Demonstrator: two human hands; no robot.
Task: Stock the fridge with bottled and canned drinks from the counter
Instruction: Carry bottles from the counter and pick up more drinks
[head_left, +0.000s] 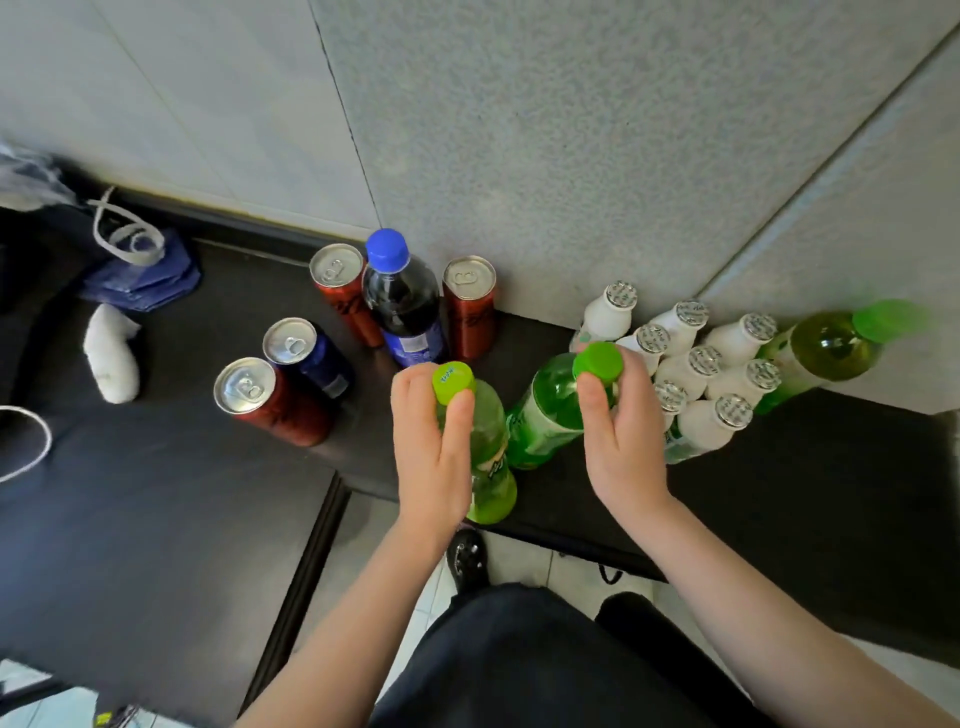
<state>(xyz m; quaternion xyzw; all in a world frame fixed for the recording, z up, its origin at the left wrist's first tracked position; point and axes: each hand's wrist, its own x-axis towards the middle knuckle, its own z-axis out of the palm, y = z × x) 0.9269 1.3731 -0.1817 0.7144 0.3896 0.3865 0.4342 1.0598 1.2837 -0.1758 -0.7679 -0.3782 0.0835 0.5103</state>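
My left hand grips the neck of a light green bottle just under its yellow-green cap. My right hand grips the neck of a darker green soda bottle below its green cap. Both bottles stand near the front edge of the black counter. Behind them stand a dark cola bottle with a blue cap, three red cans and a blue can. To the right are several small white bottles and a pale green bottle.
Grey wall panels close off the counter at the back and right. A blue folded bag with white handles and a white cloth lie at the left. The floor and a dark shoe show below the counter edge.
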